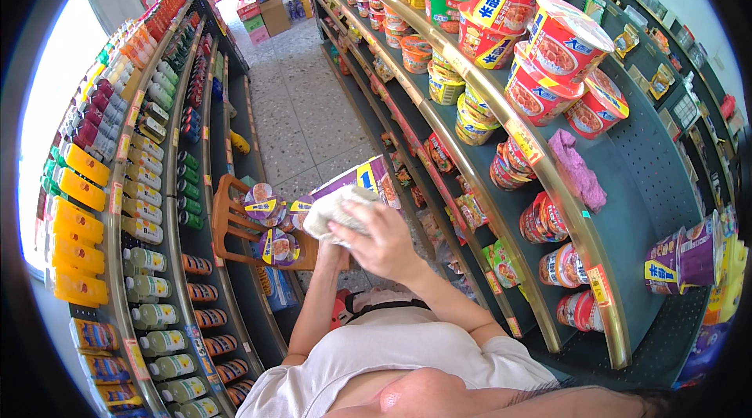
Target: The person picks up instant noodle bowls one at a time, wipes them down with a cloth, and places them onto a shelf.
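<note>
In front of my chest I hold a purple instant noodle tub, its side bearing large yellow and blue print. My left hand is under its near end, the fingers mostly hidden. Bunched in my right hand is a whitish cloth, pressed against the tub and covering much of it. Just left of my hands, several purple-lidded noodle tubs stand on the seat of a wooden chair. A crumpled pink cloth lies on the upper right shelf, near red noodle tubs.
Drink bottles fill the left shelving. On the right, a gold-edged shelf curves close to my arm, with purple tubs at its near end. A tiled aisle floor runs ahead to stacked cartons.
</note>
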Demonstrator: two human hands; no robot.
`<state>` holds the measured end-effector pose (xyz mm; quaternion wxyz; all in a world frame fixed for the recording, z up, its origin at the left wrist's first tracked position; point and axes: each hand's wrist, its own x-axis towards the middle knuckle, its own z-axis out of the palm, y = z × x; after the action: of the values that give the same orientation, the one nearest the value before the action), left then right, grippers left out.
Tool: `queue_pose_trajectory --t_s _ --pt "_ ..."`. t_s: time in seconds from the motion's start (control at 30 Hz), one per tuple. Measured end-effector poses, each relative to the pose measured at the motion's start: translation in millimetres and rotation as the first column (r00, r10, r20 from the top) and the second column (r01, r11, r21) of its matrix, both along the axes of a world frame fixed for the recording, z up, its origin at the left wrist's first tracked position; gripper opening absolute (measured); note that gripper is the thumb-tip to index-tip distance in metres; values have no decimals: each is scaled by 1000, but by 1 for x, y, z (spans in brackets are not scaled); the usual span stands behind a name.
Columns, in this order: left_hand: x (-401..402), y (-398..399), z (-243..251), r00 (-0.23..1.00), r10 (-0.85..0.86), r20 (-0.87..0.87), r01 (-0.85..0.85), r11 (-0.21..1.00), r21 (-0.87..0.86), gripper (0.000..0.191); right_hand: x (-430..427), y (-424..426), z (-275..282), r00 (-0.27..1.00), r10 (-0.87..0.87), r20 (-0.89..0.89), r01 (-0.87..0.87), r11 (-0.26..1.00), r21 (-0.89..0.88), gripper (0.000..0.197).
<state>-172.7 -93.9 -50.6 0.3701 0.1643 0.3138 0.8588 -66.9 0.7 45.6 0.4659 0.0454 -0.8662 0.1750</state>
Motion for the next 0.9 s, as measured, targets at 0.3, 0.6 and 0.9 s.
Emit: queue_pose_trajectory --t_s 0.3,0.6,0.9 --pt "-2 -5 -11 991 75 -108 -82 995 -61 69 -11 19 -7 992 -112 -50 98 969 -227 25" --pt "0 -6 -4 997 64 -45 -67 995 -72 80 -3 72 -45 944 -319 79 301 743 -598 23" --pt "0 3 -6 995 -46 93 48 999 -21 37 2 3 -6 999 24 -25 -23 999 37 27"
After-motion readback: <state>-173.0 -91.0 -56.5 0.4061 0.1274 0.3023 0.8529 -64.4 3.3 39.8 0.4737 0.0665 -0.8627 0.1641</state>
